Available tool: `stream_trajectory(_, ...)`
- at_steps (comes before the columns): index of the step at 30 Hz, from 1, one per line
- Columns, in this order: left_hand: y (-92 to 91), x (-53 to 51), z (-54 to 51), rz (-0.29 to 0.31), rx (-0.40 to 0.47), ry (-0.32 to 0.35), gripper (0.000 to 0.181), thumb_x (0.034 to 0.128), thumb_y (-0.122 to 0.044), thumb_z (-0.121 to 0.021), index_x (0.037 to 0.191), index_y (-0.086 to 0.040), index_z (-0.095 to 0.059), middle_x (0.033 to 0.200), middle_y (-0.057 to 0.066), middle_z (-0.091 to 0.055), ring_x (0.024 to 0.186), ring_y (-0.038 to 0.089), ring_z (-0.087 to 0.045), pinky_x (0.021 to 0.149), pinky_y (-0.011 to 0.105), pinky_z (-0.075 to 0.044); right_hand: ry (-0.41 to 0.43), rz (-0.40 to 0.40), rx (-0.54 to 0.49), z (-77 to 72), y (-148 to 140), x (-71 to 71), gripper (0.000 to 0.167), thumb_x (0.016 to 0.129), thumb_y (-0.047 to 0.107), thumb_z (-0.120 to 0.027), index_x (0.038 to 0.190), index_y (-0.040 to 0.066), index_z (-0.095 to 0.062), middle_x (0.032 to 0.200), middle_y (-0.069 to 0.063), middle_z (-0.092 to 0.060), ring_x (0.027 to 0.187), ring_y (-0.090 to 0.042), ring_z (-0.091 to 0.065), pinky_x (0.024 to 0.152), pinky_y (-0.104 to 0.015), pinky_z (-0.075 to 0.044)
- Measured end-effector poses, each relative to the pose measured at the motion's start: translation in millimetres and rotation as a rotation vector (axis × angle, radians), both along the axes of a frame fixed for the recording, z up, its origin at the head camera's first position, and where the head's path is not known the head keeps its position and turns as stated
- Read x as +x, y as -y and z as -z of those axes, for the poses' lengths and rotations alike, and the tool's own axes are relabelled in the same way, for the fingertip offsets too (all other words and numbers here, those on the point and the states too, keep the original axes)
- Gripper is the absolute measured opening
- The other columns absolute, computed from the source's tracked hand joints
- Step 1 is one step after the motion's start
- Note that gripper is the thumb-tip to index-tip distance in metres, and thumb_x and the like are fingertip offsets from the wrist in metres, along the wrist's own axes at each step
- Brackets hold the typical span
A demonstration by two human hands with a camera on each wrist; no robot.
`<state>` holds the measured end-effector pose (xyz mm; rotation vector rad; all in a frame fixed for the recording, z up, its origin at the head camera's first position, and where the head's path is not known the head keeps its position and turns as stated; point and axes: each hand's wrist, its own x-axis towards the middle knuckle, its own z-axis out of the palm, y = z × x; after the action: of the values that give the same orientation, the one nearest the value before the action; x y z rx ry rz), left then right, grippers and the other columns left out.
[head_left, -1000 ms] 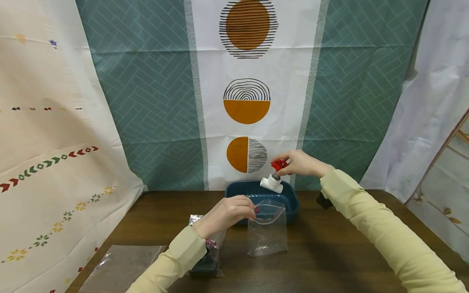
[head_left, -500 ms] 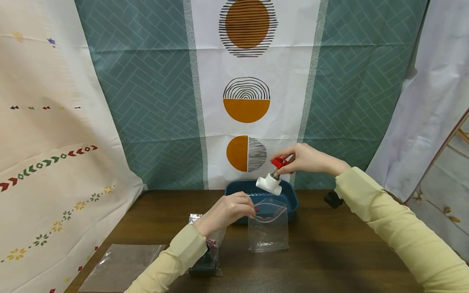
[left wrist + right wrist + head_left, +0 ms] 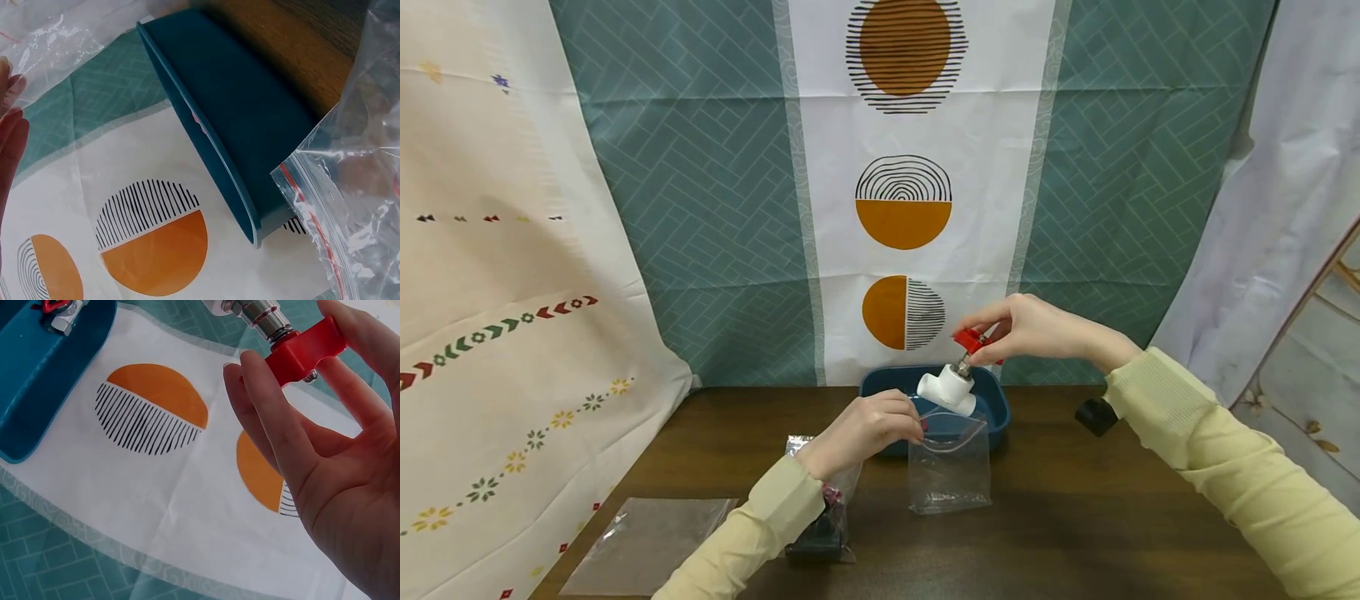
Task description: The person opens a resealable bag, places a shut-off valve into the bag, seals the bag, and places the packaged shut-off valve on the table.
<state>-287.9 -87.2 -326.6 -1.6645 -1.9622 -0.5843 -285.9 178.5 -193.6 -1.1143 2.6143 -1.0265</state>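
My right hand [image 3: 1045, 333] pinches the red handle [image 3: 306, 350] of a white tee-shaped valve [image 3: 947, 390] with a metal stem. The valve hangs tilted just above the mouth of a clear zip bag [image 3: 950, 479]. My left hand [image 3: 872, 429] holds that bag by the left side of its mouth, and the bag hangs down with its top spread apart. Behind the bag stands a blue plastic bin [image 3: 231, 94]. In the right wrist view, a metal valve with a red handle [image 3: 62, 322] lies in the bin.
A filled clear bag [image 3: 820, 533] with dark and pinkish contents lies below my left wrist. Further left, a flat clear bag [image 3: 647, 542] lies on the wooden table [image 3: 1075, 517]. A small black object [image 3: 1096, 415] is near my right sleeve. A patterned cloth hangs behind the bin.
The valve's white body has come down and slightly left, closer to the bag's mouth. My right wrist and sleeve have shifted right. My left hand stays at the bag's edge.
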Motion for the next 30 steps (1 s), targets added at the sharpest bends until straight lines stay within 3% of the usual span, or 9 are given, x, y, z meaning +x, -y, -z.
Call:
stream_trajectory(8,1.3,-2.4,0.1,-0.011,-0.003,-0.041,0.008,0.0781,-0.007,-0.069,0.085,-0.011,-0.07,0.089,-0.004,-0.06,0.085,0.006,-0.05,0.076,0.012,-0.041,0.031,-0.021,0.014,10.5,1.1,1.0,0.042,0.078,0.023,-0.073,0.116,0.009,-0.061,0.1,-0.01,-0.062,0.083,-0.02,-0.062,0.065,-0.034,-0.051)
stream_trajectory(16,0.7,-1.8,1.3,-0.017,0.005,-0.043,0.012,0.076,-0.005,-0.071,0.086,-0.011,-0.071,0.088,-0.004,-0.06,0.082,0.005,-0.051,0.076,0.012,-0.041,-0.071,-0.064,0.101,21.4,7.6,7.0,0.034,0.078,0.026,-0.072,0.109,0.014,-0.065,0.095,0.002,-0.062,0.078,-0.017,-0.06,0.066,-0.03,-0.05)
stream_trajectory(23,-2.3,0.8,0.8,0.04,0.02,0.058,0.014,0.0738,-0.002,-0.072,0.086,-0.008,-0.069,0.086,-0.004,-0.059,0.077,0.002,-0.054,0.074,0.012,-0.043,-0.127,-0.053,0.21,31.7,19.5,14.4,0.035,0.078,0.024,-0.071,0.111,0.014,-0.063,0.088,0.006,-0.059,0.076,-0.017,-0.054,0.063,-0.028,-0.049)
stream_trajectory(26,-3.5,1.2,0.7,0.046,0.021,0.067,0.013,0.0747,-0.001,-0.071,0.086,-0.008,-0.069,0.087,-0.004,-0.059,0.077,0.001,-0.054,0.074,0.013,-0.043,-0.125,-0.028,0.243,37.5,23.6,16.9,0.042,0.078,0.024,-0.072,0.115,0.009,-0.059,0.089,0.005,-0.059,0.076,-0.017,-0.053,0.063,-0.026,-0.048)
stream_trajectory(30,-4.8,1.6,0.5,0.047,0.013,0.077,0.011,0.0764,-0.002,-0.07,0.086,-0.008,-0.069,0.087,-0.004,-0.058,0.078,0.0,-0.052,0.073,0.012,-0.043,-0.137,-0.025,0.257,44.4,27.2,19.6,0.043,0.075,0.024,-0.075,0.11,0.004,-0.059,0.087,0.005,-0.058,0.075,-0.016,-0.053,0.064,-0.024,-0.048)
